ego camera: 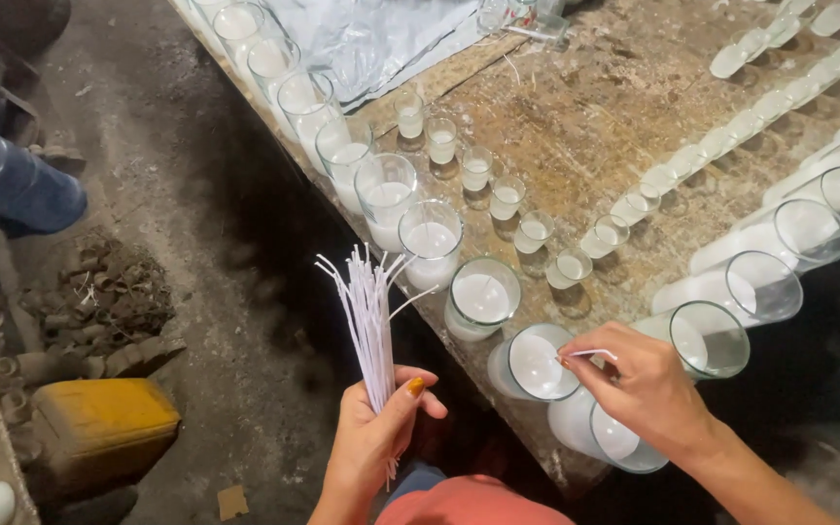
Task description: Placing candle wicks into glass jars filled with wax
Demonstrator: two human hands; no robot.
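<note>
White wick (590, 354) pinched in right hand (644, 389) over wax-filled glass (535, 363) — left hand (373, 436) grips wick bundle (369, 321), lower ends hidden.

Right hand (646, 387) covers most of the single wick (595, 353); only a short bit shows past the fingertips. It also hides part of the nearest glass (603, 435) rim. Left hand (373, 437) hides the wick bundle (369, 316) base. Top edge crops the plastic sheet (371, 39). Left of the bundle, the blue object (12, 183) is blurred, kind unclear.
</note>
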